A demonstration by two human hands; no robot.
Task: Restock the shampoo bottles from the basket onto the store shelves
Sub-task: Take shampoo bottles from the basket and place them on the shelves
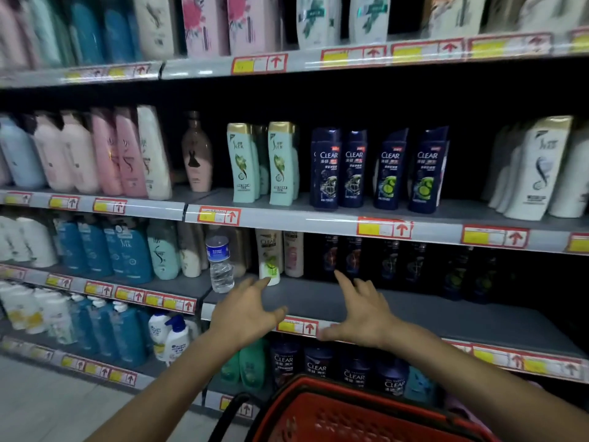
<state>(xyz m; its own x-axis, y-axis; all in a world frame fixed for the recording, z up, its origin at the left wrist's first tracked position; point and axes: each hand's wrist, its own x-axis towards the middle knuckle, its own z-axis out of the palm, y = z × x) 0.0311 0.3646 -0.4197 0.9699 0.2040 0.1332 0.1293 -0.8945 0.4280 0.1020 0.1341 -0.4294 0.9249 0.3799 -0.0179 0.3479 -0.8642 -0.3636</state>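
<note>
My left hand (247, 309) and my right hand (360, 311) reach side by side over the front edge of the third shelf (414, 311), fingers spread, holding nothing. Just beyond my left fingertips stands a white Clear shampoo bottle (269, 256) with a pink-labelled one (294, 254) beside it. Dark Clear bottles (357, 255) line the shadowed back of that shelf past my right fingertips. The red basket (318, 413) sits below my arms at the bottom edge; I cannot tell what it holds.
A clear water bottle (220, 260) stands on the shelf left of my left hand. Dark blue Clear bottles (379, 169) and teal bottles (264, 164) fill the shelf above. More Clear bottles (318, 365) stand on the shelf below. Grey floor (47, 400) lies at the lower left.
</note>
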